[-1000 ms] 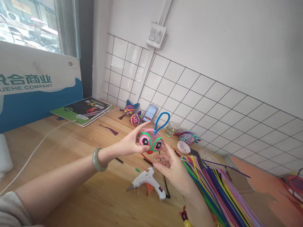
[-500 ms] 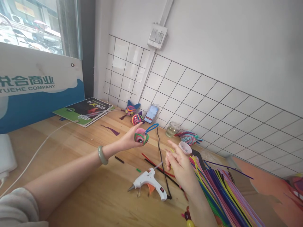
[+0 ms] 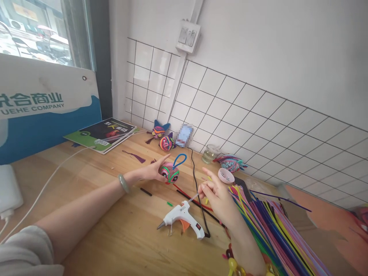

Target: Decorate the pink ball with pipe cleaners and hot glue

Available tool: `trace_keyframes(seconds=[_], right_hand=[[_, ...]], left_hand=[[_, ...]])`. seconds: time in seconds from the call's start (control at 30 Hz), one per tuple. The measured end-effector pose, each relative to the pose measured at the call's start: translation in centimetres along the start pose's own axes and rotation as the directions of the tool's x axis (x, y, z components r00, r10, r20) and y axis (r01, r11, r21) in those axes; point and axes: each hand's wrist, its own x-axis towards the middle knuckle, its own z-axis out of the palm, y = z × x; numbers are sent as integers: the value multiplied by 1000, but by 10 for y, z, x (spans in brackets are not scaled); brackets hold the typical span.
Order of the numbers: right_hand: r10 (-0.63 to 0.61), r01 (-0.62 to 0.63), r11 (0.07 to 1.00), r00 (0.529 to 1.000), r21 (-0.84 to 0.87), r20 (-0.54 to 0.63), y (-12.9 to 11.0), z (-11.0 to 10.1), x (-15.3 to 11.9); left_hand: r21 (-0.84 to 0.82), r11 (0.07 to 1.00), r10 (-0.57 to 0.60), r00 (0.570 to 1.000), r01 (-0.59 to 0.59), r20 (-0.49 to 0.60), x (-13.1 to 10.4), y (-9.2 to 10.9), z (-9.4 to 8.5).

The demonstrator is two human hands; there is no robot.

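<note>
My left hand, a pale green bangle at its wrist, grips a round pipe-cleaner ornament just above the table. The ornament has a pink top, green bands, dark eyes and an upright blue loop. My right hand hovers to the right with its index finger stretched out and the others loosely bent; I see nothing held in it. Below lies a white glue gun, its nozzle pointing left and a clear glue stick in its back. Red and black pipe cleaners lie behind it.
Coloured pipe cleaners lie in a bundle at right. Behind stand a pink bowl, a glass jar, a phone and several finished ornaments. A booklet and a purple tassel lie on the left.
The ornament has turned so its face and both eyes show, and it has come slightly lower and left. My right hand has barely moved. The view has shifted a little.
</note>
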Motion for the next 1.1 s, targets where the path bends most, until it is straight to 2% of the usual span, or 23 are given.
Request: trace_keyframes(seconds=[0.1, 0.27, 0.5, 0.83, 1.0, 1.1], right_hand=[[-2, 2, 997, 1000, -82, 0, 3, -3, 2], [-16, -2, 975, 997, -221, -77, 2, -7, 2], [-50, 17, 972, 989, -234, -138, 5, -17, 7], [-23, 6, 976, 997, -218, -77, 24, -14, 15], [-14, 0, 976, 998, -218, -62, 22, -16, 15], [-4, -18, 972, 996, -233, -93, 17, -15, 13]], left_hand=[[-18, 999, -37, 998, 38, 51, 1, -4, -7], [55, 998, -47, 998, 44, 52, 1, -2, -10], [71, 995, -81, 995, 76, 67, 0, 4, -6], [45, 997, -69, 993, 65, 97, 3, -5, -9], [34, 994, -106, 986, 102, 133, 1, -5, -9], [26, 995, -101, 985, 99, 142, 0, -5, -7]])
